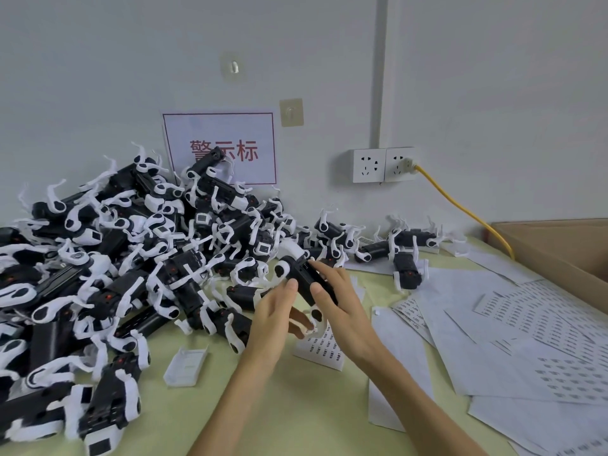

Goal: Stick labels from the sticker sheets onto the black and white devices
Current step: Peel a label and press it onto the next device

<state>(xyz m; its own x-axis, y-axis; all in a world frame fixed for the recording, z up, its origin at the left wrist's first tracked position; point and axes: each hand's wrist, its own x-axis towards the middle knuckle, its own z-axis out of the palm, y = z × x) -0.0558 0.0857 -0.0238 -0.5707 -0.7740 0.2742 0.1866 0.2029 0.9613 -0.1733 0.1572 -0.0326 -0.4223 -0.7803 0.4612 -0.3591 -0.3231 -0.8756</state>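
I hold one black and white device (297,274) above the table between both hands. My left hand (276,312) supports it from below, with the thumb against its left side. My right hand (339,299) grips it from the right, thumb on its black body and fingers along the top. Under the hands lies a small sticker sheet (324,350) with rows of dark labels. A large heap of black and white devices (131,258) fills the left of the table, and a few more devices (404,255) lie at the back.
Several sticker sheets and backing papers (526,340) spread over the right of the table. A small clear plastic tray (186,365) lies near the heap. An open cardboard box (566,248) stands at the right edge. A yellow cable (460,205) runs from the wall socket (383,164).
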